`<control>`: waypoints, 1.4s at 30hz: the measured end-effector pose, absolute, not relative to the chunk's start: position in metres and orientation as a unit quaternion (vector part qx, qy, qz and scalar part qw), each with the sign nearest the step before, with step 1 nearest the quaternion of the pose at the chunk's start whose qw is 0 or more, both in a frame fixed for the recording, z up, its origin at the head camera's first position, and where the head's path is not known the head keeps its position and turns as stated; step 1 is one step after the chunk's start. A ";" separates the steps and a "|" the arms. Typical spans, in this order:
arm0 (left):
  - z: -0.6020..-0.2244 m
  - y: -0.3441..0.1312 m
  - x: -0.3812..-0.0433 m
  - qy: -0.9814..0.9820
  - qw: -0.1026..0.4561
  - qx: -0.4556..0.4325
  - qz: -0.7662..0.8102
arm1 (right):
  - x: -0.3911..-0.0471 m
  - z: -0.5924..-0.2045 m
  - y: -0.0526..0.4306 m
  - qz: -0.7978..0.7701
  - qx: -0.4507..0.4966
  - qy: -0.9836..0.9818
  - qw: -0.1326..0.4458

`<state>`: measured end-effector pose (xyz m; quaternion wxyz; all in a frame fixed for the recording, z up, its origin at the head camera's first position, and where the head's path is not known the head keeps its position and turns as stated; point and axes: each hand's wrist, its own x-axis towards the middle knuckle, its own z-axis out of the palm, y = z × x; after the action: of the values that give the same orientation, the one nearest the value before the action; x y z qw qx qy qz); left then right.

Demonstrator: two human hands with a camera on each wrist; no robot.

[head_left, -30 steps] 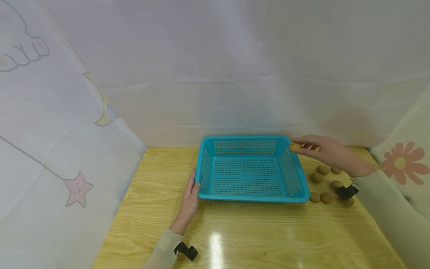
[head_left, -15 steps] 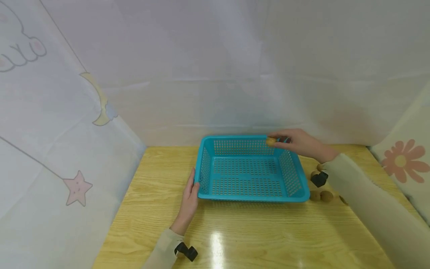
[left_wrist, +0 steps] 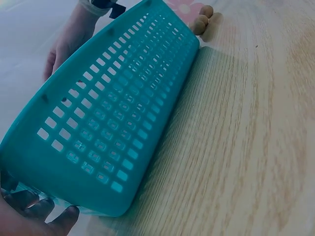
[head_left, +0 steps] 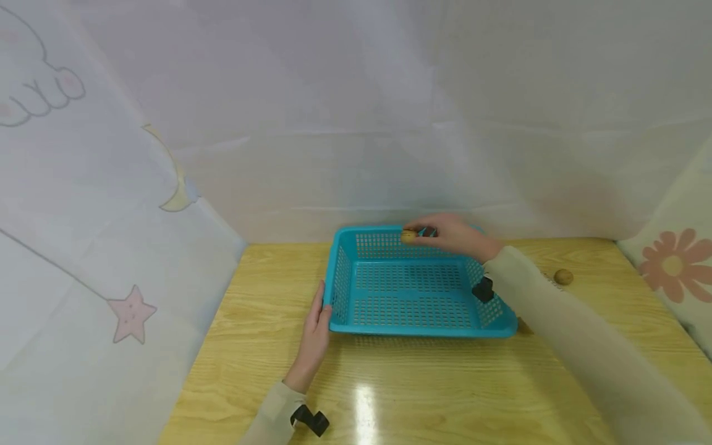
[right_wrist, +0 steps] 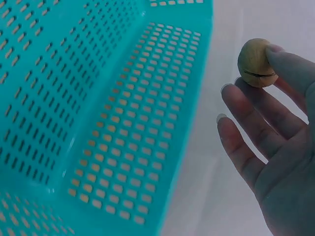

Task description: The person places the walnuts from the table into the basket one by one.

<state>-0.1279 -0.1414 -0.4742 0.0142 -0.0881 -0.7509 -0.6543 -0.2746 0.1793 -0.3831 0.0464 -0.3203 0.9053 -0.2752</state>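
Left hand (head_left: 314,337): thumb and fingers gripped the blue basket (head_left: 417,332), left rim. Basket: stood on wooden table (head_left: 272,287). Right hand (head_left: 447,235): thumb and forefinger pinched one walnut (head_left: 408,237), remaining fingers loosely spread. Walnut: had shifted leftward along the far wall; apparently over the basket, unreleased.

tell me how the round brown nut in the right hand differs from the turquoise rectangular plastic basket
Size: the round brown nut is far smaller than the turquoise rectangular plastic basket. Surface: the nut shows a dark slit, while the basket has rows of holes. Hold: the right hand pinches the nut, while the left hand grips the basket's side. Shared: a hand holds each.
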 end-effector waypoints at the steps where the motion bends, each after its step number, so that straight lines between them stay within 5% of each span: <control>1: -0.474 -0.141 -0.127 -0.753 0.018 -0.092 -0.651 | -0.275 -0.386 0.175 -0.283 -0.328 0.900 0.049; 14: -0.484 -0.143 -0.123 -0.751 0.025 -0.099 -0.652 | -0.285 -0.433 0.135 -0.381 -0.306 0.859 0.150; 22: -0.508 -0.146 -0.129 -0.756 0.037 -0.098 -0.646 | -0.292 -0.454 0.115 -0.393 -0.325 0.846 0.156; 42: -0.488 -0.149 -0.119 -0.757 0.014 -0.087 -0.648 | -0.297 -0.497 0.087 -0.313 -0.321 0.879 0.162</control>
<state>-0.1192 -0.1488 -0.4883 0.0140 -0.0874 -0.7569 -0.6475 -0.2972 0.0873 -0.4972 0.1620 -0.3209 0.8792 -0.3126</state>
